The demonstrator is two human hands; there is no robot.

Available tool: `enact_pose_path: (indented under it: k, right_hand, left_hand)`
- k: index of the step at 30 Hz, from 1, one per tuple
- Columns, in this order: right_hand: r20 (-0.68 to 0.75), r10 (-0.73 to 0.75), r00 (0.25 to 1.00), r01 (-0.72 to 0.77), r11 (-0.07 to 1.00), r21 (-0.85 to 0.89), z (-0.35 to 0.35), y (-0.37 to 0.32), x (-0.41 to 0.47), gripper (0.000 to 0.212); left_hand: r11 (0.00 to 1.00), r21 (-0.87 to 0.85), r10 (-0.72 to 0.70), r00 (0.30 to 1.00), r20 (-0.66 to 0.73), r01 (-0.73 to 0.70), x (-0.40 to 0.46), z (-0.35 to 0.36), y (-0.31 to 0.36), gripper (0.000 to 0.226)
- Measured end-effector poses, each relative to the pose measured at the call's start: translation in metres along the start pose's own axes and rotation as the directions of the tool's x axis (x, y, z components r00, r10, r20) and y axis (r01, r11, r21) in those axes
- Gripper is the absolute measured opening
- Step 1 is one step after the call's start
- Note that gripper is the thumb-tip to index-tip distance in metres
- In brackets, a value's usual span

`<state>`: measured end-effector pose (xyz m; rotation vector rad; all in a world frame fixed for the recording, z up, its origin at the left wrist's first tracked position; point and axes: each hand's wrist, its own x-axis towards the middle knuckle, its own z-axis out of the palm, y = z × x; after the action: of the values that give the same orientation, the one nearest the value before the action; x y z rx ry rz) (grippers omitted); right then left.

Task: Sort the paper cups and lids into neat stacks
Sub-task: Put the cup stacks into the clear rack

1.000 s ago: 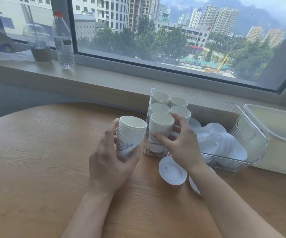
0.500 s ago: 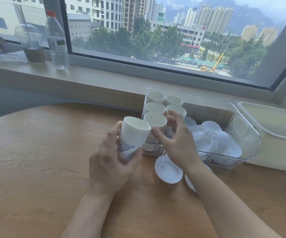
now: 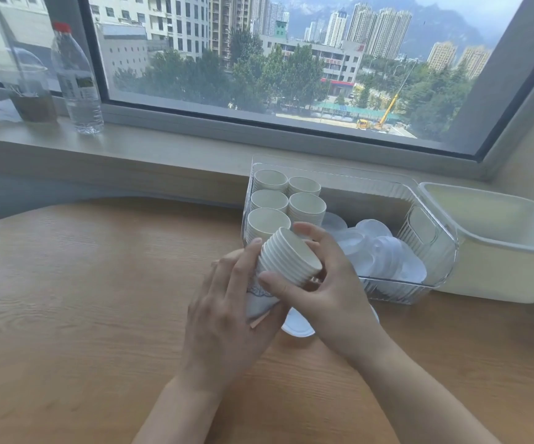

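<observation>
Both hands grip one stack of ribbed white paper cups [image 3: 286,262], tilted above the wood-grain table [image 3: 83,283]: left hand [image 3: 227,318] curled round its base, right hand [image 3: 329,283] round the rims (five more stacks fill the clear ridged bin [image 3: 432,248]), beside translucent lids [image 3: 384,254] below the window.

1 head view, close, forward-down over the table [image 3: 83,283]

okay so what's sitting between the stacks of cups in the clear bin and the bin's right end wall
In the head view, a loose heap of white lids fills the stretch between the cup stacks and the clear bin end wall.
</observation>
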<state>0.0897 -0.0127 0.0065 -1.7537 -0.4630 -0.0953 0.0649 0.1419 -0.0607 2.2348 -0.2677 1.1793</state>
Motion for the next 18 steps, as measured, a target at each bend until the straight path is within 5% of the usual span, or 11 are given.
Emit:
enact_pose_path:
  k: [3,8,13,18]
  right_hand:
    - [-0.099,-0.026,0.995,0.031,0.998,0.054,-0.017,-0.009,0.012,0.078]
    - [-0.302,-0.157,0.940,0.137,0.987,-0.089,-0.056,-0.013,0.041,0.072]
    - [-0.235,-0.119,0.965,0.021,0.925,-0.379,-0.064,0.016,0.058,0.088]
    - [-0.137,-0.049,0.989,-0.020,0.885,-0.465,-0.047,0.044,0.059,0.096]
  left_hand:
    - [0.999,0.026,-0.045,0.999,0.016,0.045,-0.002,0.001,-0.003,0.061]
    - [0.990,0.074,-0.131,0.985,0.109,0.123,-0.005,0.002,-0.011,0.053]
    - [0.977,0.084,-0.211,0.957,0.200,0.197,-0.007,0.006,-0.016,0.062]
    - [0.969,0.085,-0.247,0.930,0.272,0.232,-0.010,0.010,-0.020,0.066]
